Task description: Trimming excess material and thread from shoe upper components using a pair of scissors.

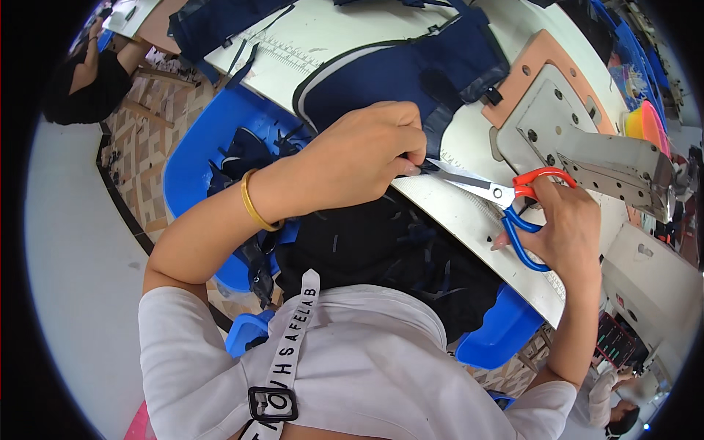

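A navy fabric piece [381,81] with a pale curved edge and a dark strap lies on the white table. At its near end, my left hand [381,143] is closed in a pinch on a dark strip of it; the fingertips cover most of what they hold. My right hand [572,227] grips scissors [499,193] with one red and one blue handle, its fingers through the loops. The scissor blades are parted and point left, their tips at the dark strip right beside my left fingertips.
A sewing machine [550,110] stands on the table at the right. Below the table edge are a blue bin [192,172] with dark pieces and another blue bin [502,330]. Thread scraps lie on my black lap cloth [367,242]. Other people sit at far left and lower right.
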Demonstrator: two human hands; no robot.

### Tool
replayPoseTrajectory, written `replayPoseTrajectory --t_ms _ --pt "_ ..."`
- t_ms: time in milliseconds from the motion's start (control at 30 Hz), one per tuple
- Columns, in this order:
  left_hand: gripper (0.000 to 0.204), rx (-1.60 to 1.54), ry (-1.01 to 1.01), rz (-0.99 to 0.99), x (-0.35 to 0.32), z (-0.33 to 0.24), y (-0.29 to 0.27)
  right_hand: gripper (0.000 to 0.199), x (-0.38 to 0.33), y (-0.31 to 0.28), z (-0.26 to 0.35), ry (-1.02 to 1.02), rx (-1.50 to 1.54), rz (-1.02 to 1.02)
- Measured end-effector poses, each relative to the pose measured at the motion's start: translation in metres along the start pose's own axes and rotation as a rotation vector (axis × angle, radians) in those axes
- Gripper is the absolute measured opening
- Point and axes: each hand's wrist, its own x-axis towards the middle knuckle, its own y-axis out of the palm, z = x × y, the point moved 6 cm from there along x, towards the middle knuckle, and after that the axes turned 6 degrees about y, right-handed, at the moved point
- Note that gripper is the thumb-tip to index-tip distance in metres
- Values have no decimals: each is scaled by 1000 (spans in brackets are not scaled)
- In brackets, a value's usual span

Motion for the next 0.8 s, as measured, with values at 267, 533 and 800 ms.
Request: replayPoseTrajectory --t_ms 267,533,800 --pt "8 78 35 118 7 5 1 57 27 -4 0 -208 -99 15" --pt "10 -88 119 101 2 11 1 60 30 16 11 -345 -13 -108" --pt "12 -205 100 135 3 18 0 63 37 20 19 -312 -44 -42"
